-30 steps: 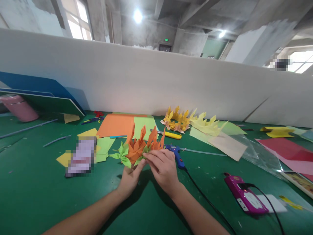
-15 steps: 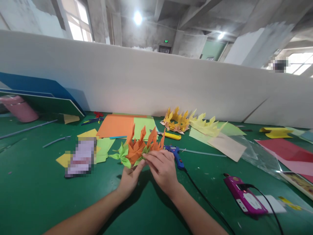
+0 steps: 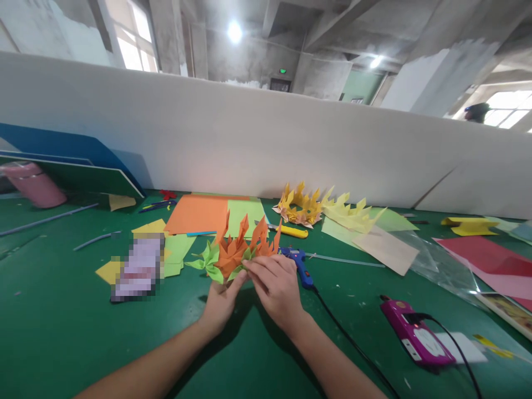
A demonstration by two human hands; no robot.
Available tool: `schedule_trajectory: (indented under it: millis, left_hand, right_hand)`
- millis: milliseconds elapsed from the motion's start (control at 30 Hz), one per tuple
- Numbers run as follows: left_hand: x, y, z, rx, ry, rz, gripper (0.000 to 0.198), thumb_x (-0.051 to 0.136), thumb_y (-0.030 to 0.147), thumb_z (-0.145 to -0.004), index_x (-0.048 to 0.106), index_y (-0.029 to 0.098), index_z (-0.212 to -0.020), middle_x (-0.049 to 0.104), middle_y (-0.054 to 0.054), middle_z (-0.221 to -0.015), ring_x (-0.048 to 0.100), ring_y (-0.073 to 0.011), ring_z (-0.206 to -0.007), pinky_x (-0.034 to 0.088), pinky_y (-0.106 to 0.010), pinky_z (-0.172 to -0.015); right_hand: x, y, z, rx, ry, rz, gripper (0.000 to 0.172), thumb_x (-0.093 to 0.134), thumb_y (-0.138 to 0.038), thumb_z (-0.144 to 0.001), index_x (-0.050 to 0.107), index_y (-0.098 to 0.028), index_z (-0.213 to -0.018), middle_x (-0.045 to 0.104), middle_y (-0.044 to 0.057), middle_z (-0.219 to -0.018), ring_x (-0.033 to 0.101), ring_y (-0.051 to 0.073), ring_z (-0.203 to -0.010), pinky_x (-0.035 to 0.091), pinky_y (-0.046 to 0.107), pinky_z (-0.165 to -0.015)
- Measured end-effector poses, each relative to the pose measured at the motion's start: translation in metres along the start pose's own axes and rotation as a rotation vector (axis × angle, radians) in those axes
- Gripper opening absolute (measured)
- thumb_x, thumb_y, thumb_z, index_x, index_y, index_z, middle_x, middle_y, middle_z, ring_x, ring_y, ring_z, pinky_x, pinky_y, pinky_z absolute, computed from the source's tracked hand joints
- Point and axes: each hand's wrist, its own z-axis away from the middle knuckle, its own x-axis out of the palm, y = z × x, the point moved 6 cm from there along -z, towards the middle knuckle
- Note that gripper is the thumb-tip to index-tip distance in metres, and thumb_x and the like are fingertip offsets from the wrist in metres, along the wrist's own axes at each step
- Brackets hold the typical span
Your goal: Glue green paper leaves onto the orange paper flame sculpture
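Observation:
An orange folded-paper crown with pointed tips is held up between both hands, over the green table. A light green paper flower sits on its left side. My left hand grips the crown's lower edge, thumb in front. My right hand is closed on a second green paper flower at the crown's front, pressing it there; its fingers cover much of that flower. Just beyond my right hand lies a blue glue gun, a clear glue stick in its back end.
Behind are a yellow-orange paper crown, a pale yellow crown strip, a yellow utility knife and orange paper. A magenta power strip and the glue gun's black cord lie right. A white partition stands behind.

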Motion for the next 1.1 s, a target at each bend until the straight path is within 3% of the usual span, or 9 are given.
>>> schedule_trajectory:
  millis: [100, 200, 267, 400, 533, 667, 833, 933, 1100]
  left_hand:
    - [-0.001, -0.002, -0.004, -0.034, 0.004, 0.055, 0.029, 0.076, 0.043, -0.059, 0.065, 0.017, -0.066, 0.073, -0.006, -0.072, 0.066, -0.0264, -0.094, 0.047, -0.041, -0.094]
    - [-0.005, 0.007, -0.006, -0.048, 0.085, 0.141, 0.035, 0.080, 0.040, -0.053, 0.052, 0.018, -0.050, 0.071, -0.002, -0.066, 0.068, -0.0207, -0.078, 0.050, -0.038, -0.088]
    - [-0.010, 0.017, -0.007, -0.025, 0.169, 0.206, 0.046, 0.083, 0.038, -0.047, 0.041, 0.019, -0.044, 0.069, 0.001, -0.064, 0.068, -0.0173, -0.072, 0.052, -0.036, -0.084]
    - [-0.013, 0.037, -0.012, 0.035, 0.220, 0.207, 0.049, 0.083, 0.037, -0.045, 0.038, 0.019, -0.044, 0.066, 0.003, -0.058, 0.066, -0.0155, -0.067, 0.054, -0.035, -0.080]
    - [-0.012, 0.052, -0.021, 0.099, 0.213, 0.277, 0.046, 0.084, 0.032, -0.046, 0.040, 0.018, -0.043, 0.065, 0.006, -0.057, 0.064, -0.0111, -0.063, 0.055, -0.032, -0.082]
    - [-0.011, 0.061, -0.029, 0.116, 0.178, 0.286, 0.032, 0.083, 0.031, -0.050, 0.054, 0.018, -0.049, 0.069, 0.004, -0.065, 0.065, -0.0122, -0.073, 0.055, -0.027, -0.081]
    - [-0.010, 0.074, -0.037, 0.172, 0.149, 0.280, 0.022, 0.077, 0.024, -0.060, 0.058, 0.019, -0.051, 0.069, 0.003, -0.070, 0.065, -0.0133, -0.078, 0.054, -0.028, -0.083]
    - [-0.008, 0.084, -0.043, 0.190, 0.142, 0.287, 0.011, 0.072, 0.020, -0.064, 0.063, 0.019, -0.058, 0.069, 0.002, -0.068, 0.065, -0.0129, -0.075, 0.054, -0.027, -0.080]
    - [-0.004, 0.099, -0.064, 0.223, 0.141, 0.329, 0.017, 0.069, 0.015, -0.067, 0.061, 0.018, -0.053, 0.067, 0.003, -0.061, 0.064, -0.0103, -0.068, 0.053, -0.023, -0.077]
  right_hand:
    - [-0.004, -0.002, -0.002, -0.053, -0.016, 0.025, 0.030, 0.050, -0.017, -0.089, 0.061, -0.028, -0.114, 0.069, -0.001, -0.100, 0.053, 0.016, -0.085, 0.032, 0.032, -0.074]
    - [-0.021, 0.006, -0.006, -0.055, 0.091, 0.065, 0.030, 0.049, -0.014, -0.087, 0.063, -0.029, -0.109, 0.070, -0.001, -0.099, 0.054, 0.017, -0.084, 0.032, 0.034, -0.077]
    - [-0.036, 0.022, -0.008, 0.024, 0.169, 0.115, 0.024, 0.049, -0.016, -0.087, 0.065, -0.027, -0.101, 0.071, 0.000, -0.094, 0.055, 0.018, -0.084, 0.032, 0.035, -0.078]
    - [-0.060, 0.076, -0.004, 0.304, 0.184, 0.072, 0.023, 0.041, -0.027, -0.091, 0.063, -0.020, -0.095, 0.068, 0.006, -0.092, 0.058, 0.020, -0.085, 0.040, 0.034, -0.076]
    - [-0.049, 0.120, 0.022, 0.635, -0.139, 0.122, 0.025, 0.051, -0.037, -0.083, 0.055, -0.019, -0.099, 0.064, 0.006, -0.085, 0.058, 0.019, -0.067, 0.042, 0.029, -0.058]
    - [-0.021, 0.122, 0.045, 0.667, -0.414, 0.194, 0.031, 0.065, -0.029, -0.074, 0.052, -0.017, -0.099, 0.063, 0.008, -0.090, 0.060, 0.020, -0.071, 0.041, 0.028, -0.058]
    - [-0.009, 0.124, 0.047, 0.584, -0.412, 0.362, 0.017, 0.054, -0.010, -0.076, 0.050, -0.016, -0.091, 0.060, 0.006, -0.083, 0.058, 0.018, -0.070, 0.038, 0.025, -0.060]
    - [-0.013, 0.141, 0.047, 0.599, -0.392, 0.455, 0.013, 0.052, -0.008, -0.075, 0.049, -0.016, -0.086, 0.057, 0.005, -0.078, 0.054, 0.017, -0.063, 0.034, 0.026, -0.056]
    - [-0.021, 0.166, 0.042, 0.603, -0.369, 0.515, 0.012, 0.053, -0.007, -0.076, 0.050, -0.016, -0.084, 0.056, 0.008, -0.078, 0.053, 0.020, -0.067, 0.033, 0.028, -0.058]
